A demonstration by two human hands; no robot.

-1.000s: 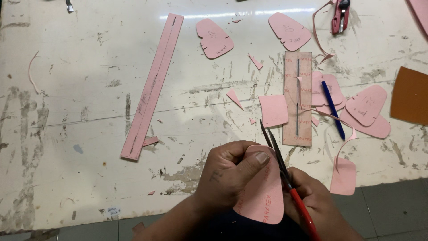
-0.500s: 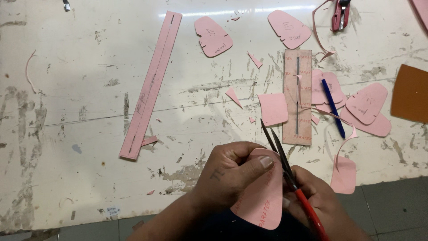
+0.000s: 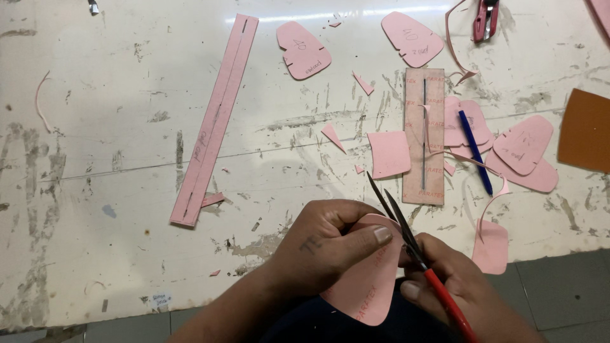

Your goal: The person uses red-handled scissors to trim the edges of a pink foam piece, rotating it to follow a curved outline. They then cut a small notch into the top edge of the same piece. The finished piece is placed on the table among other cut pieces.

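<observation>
Hands: 2, gripping 1 pink piece [image 3: 362, 282], 1 scissors [image 3: 406, 238].

Small white sticker label [image 3: 162, 298] on worn table [image 3: 114, 95], near front edge at 7 o'clock, left of forearm; rectangular, dark print, too small to read. No packages, signs, screens in view.

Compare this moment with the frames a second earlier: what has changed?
Little. The left hand has turned the pink piece slightly, its lower tip swinging leftward. The right hand still holds the scissors, blades at the piece's edge. The strips and cutouts on the table stayed put.
</observation>
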